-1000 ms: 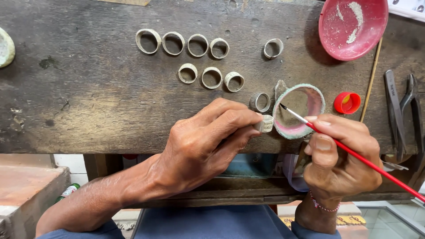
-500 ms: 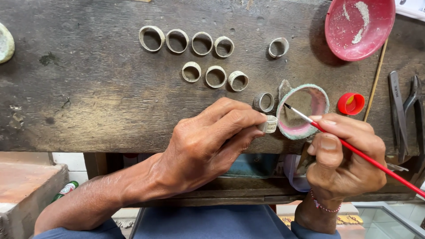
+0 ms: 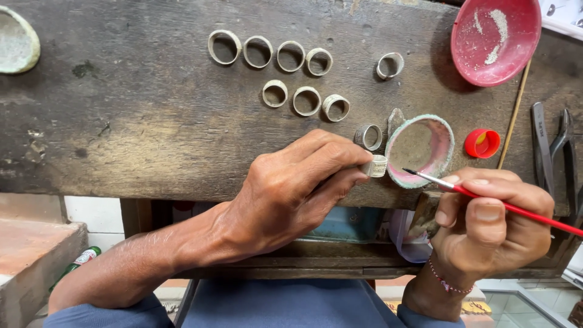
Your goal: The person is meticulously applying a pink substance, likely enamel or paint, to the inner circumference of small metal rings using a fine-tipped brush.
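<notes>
The left hand (image 3: 291,188) pinched a small, light, rigid metal ring (image 3: 375,165) by its outer rim at the bench (image 3: 121,121) edge, while the right hand (image 3: 492,218) gripped a slim red brush (image 3: 486,199), its tip just beside the ring.

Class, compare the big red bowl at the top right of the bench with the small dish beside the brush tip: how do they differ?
The red bowl is larger and bright red all over; the small dish is smaller, with a pale greenish rim and pinkish wall. The red bowl holds streaks of white powder; the small dish looks dull brown inside. Both are round, open and rest on the wooden bench.
</notes>
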